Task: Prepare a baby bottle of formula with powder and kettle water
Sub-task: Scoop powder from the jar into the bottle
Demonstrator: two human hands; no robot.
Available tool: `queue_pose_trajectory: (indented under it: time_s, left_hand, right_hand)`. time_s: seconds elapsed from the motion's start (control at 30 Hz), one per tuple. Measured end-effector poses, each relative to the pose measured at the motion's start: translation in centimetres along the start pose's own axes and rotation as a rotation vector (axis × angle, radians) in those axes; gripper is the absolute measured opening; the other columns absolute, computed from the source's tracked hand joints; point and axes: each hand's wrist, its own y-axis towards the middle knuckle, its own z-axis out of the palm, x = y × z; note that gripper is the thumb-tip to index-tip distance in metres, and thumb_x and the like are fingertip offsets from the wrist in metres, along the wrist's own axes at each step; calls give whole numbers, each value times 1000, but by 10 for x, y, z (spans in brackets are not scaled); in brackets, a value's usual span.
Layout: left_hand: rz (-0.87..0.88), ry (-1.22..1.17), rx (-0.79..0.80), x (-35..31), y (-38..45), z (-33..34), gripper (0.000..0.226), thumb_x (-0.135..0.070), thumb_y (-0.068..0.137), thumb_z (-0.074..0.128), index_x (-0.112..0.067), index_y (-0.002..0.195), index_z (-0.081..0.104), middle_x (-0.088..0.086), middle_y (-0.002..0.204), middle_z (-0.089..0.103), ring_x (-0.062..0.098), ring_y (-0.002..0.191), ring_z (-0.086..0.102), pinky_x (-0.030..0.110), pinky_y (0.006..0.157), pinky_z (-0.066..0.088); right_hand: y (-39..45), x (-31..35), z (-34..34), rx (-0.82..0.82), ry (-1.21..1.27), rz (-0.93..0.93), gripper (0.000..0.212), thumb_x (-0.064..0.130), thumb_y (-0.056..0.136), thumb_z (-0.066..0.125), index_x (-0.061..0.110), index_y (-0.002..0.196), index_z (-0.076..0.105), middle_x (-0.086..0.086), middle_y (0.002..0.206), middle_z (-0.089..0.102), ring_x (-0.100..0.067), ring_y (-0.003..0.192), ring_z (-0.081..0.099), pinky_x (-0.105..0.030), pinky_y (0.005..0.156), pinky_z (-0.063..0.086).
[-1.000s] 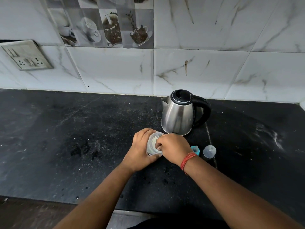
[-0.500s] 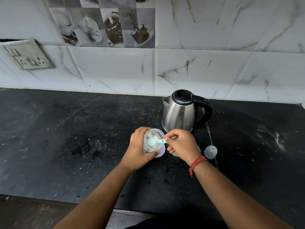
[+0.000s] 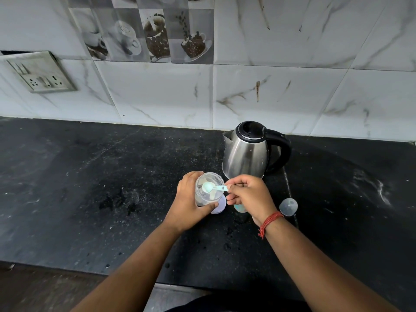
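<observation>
My left hand (image 3: 189, 202) grips a clear plastic powder jar (image 3: 208, 190) standing on the black counter (image 3: 90, 188), with white powder showing inside. My right hand (image 3: 248, 194) pinches the handle of a small light-blue scoop (image 3: 210, 187), whose bowl sits over the jar's open mouth. A steel kettle (image 3: 246, 154) with a black lid and handle stands just behind the hands. A pale lid (image 3: 219, 207) lies under the jar's right side. A teal bottle part (image 3: 239, 208) peeks out below my right hand. A clear dome cap (image 3: 288, 206) lies to the right.
A marble-tiled wall (image 3: 270, 97) runs behind the counter, with a switch and socket plate (image 3: 40, 73) at the left. The counter's front edge (image 3: 112, 272) lies near the bottom of the view.
My right hand went from covering the jar's mouth to lifting the blue scoop up out of it. The jar now stands more upright in my left hand.
</observation>
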Motion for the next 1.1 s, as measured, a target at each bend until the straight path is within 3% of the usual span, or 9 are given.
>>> queue_pose_trajectory:
  time_s: [0.4,0.87,1.1]
  left_hand:
    - [15,2,-16,1,2,-1,85,-38,73,87,-26,143,41,-9,140,40,15,134,40,42,114,40]
    - [-35,-56,-65,11,0,-7,78,-44,76,84,-31,140,43,-12,137,44,14,132,47,47,110,46]
    - [-220,-174,-150,32,-8,-16,76,-26,76,90,-37,133,41,-14,133,45,-1,124,52,22,101,45]
  right_hand:
    - [7,1,3,-7,76,8,8,-3,94,63,-3,94,70,-16,71,67,-16,59,68,-27,57,60]
    - [7,3,2,-13,99,-11,7,-1,95,64,-3,97,71,-17,73,68,-18,60,69,-27,58,61]
    - [10,1,-10,-50,154,-12,8,-3,95,62,-3,96,71,-19,83,67,-17,63,69,-30,60,61]
